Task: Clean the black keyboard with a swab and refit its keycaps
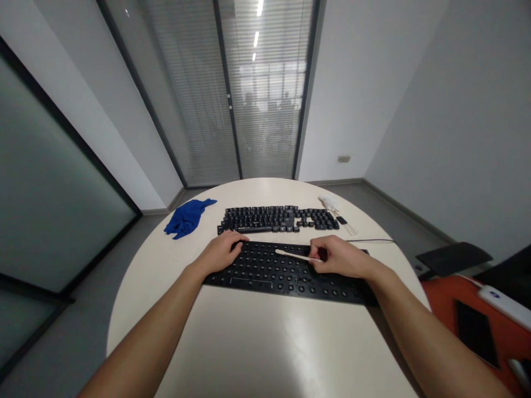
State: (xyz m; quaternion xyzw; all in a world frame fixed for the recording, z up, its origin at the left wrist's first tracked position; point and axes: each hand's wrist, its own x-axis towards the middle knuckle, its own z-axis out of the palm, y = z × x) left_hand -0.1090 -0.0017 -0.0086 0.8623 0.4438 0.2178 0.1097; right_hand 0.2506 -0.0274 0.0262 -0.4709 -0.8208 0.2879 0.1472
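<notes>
A black keyboard (pixel 265 272) with its keycaps off lies in front of me, its bare switch posts showing. My left hand (pixel 224 251) steadies its left end, thumb on top and fingers along the back edge. In a pinch, my right hand (pixel 338 255) has a cotton swab (pixel 292 254) whose tip points left over the upper rows of posts. Whether the tip touches the keyboard I cannot tell. Behind it, the loose black keycaps (pixel 259 217) are laid out in keyboard order.
A crumpled blue cloth (pixel 187 217) lies at the back left of the round white table (pixel 249 342). More cotton swabs (pixel 329 203) are in a bunch at the back right. A cable (pixel 371 240) runs off the right edge. An orange chair (pixel 448 298) holding a dark phone-like slab (pixel 476 331) stands at right.
</notes>
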